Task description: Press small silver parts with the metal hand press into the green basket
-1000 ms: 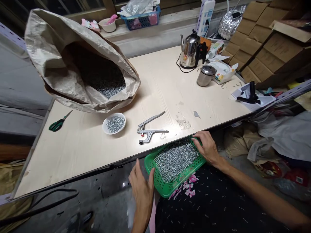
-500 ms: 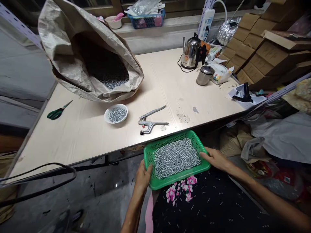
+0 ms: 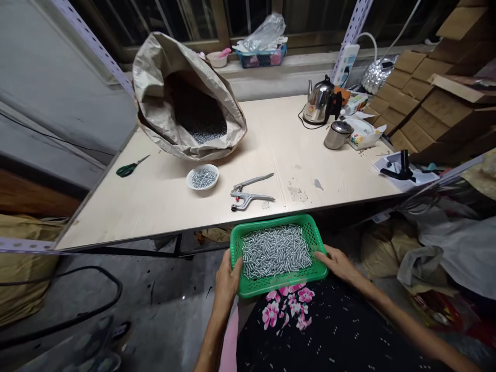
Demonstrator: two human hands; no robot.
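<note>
A green plastic basket (image 3: 314,235) full of small silver metal pieces (image 3: 276,250) rests over my lap, just in front of the table's near edge. My left hand (image 3: 228,276) grips the basket's left rim, thumb over the edge. My right hand (image 3: 340,263) holds the right rim the same way. On the table beyond lie silver hand pliers (image 3: 250,192) and a small white bowl (image 3: 202,177) of the same metal pieces.
A big paper sack (image 3: 186,98) of metal pieces lies open at the table's back left. Green scissors (image 3: 130,166) lie at the left edge. A kettle (image 3: 320,101), a steel cup (image 3: 336,134) and cardboard boxes (image 3: 430,98) stand right. A black cable (image 3: 77,310) loops on the floor.
Both hands took hold of the green basket and drew it off the table's edge toward my lap. The view has pulled back and tilted up.
</note>
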